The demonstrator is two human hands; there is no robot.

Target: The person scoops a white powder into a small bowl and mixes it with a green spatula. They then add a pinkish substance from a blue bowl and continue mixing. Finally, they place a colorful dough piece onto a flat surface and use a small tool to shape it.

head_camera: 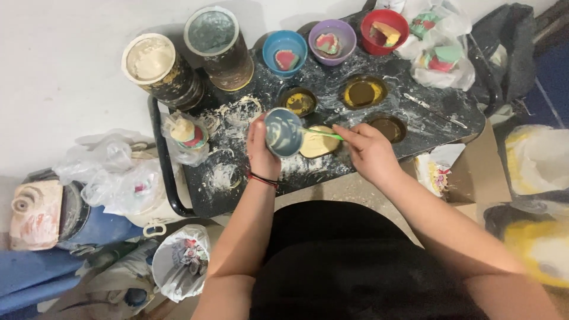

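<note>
We see a small blue cup (283, 131) tipped on its side over the middle of a black tray (438, 121), its mouth turned up toward the camera, the inside smeared with pale paste. Our left hand (261, 151) wraps around it from the left, fingers curled on its wall. Our right hand (368, 151) pinches a thin green stick (323, 134) whose far end reaches into the cup's mouth. Just under the cup lies a round mould filled with cream-coloured paste (319, 142).

Three more round moulds sit in the tray nearby: one with yellow specks (298, 101), one larger with a yellow rim (363, 92), one brown (389, 127) just beside the right hand.

Along the far edge stand a blue bowl (284, 53), a purple bowl (332, 41) and a red bowl (385, 31), each holding multicoloured lumps. Left of them stand two tall stained tubs, one with cream paste (151, 59), one with grey-green paste (212, 32).

The tray is dusted and streaked with white powder. Clear plastic bags with coloured pieces lie at its left side (185, 136) and far right corner (441, 53). The floor (53, 77) is pale; more bags, a blue container (89, 222) and cardboard (480, 172) crowd around.
</note>
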